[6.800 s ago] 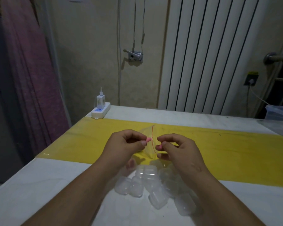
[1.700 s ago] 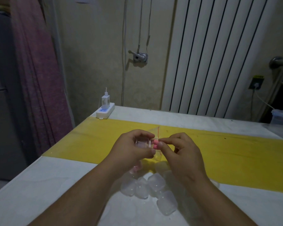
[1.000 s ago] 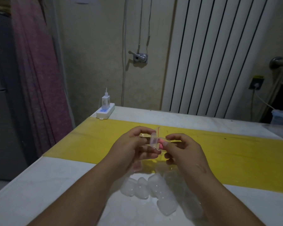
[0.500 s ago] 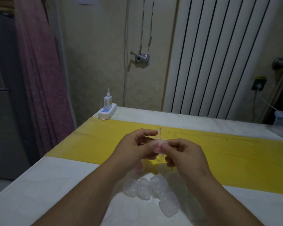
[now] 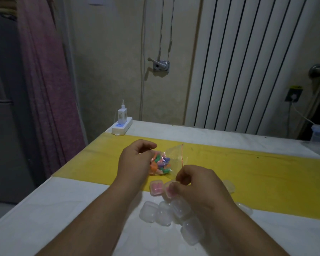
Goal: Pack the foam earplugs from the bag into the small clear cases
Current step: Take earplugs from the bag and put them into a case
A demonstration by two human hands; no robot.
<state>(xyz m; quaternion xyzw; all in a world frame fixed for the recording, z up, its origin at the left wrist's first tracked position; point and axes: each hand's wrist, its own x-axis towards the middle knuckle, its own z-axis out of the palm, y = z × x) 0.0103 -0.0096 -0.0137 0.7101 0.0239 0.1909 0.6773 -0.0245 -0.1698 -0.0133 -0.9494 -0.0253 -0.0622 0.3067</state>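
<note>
Right hand (image 5: 199, 187) first: fingers curled in tight, thumb tucked over, and the fingertips are down on a second filled case (image 5: 168, 190), pinching it at the near edge of the yellow strip (image 5: 257, 174). There's pink showing through its clear shell. Just to its left and nearly touching it, a filled case (image 5: 156, 187) lies flat by itself with two pink plugs inside.

Over to the left hand (image 5: 135, 163): fingers bent, thumb lifted above them, knuckles to the camera. The fingertips are hidden right at the left edge of the bag (image 5: 175, 154), so I can't tell whether they grip it or anything in it.

The bag lies on the yellow strip between and just beyond the two hands, its red seal line on the right side. The earplugs (image 5: 161, 164) are heaped in its left half, orange, green, purple and pink.

Nearer in, on the white table (image 5: 44, 209), a cluster of empty cases (image 5: 163, 216) sits under the right wrist, all touching. More cases (image 5: 229, 185) peek out to the right of that hand.

Far left corner, a power strip (image 5: 122, 125) with a charger (image 5: 122, 114) plugged in. A radiator (image 5: 238, 61) stands behind, and a curtain (image 5: 44, 80) hangs at the left.
</note>
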